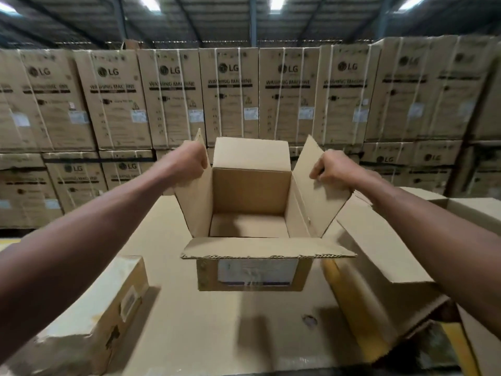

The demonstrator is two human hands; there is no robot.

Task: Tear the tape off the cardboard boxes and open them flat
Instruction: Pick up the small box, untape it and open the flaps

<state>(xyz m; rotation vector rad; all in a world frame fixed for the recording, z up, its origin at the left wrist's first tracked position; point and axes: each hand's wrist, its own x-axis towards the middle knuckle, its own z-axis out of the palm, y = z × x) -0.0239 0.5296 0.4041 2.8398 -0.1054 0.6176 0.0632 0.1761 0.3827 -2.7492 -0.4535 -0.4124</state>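
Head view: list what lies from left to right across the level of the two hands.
Left hand gripping the left brown cardboard flap → open brown cardboard box, empty inside → right cardboard flap → right hand gripping it.

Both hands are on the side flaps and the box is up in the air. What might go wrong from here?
1. The box hangs only from its two side flaps, gripped by the left hand and right hand; a hard pull may rip a flap at its crease.
2. The bottom looks closed, so the box likely cannot flatten yet.
3. If it slips, it would drop onto the cardboard sheet, close to the small carton.
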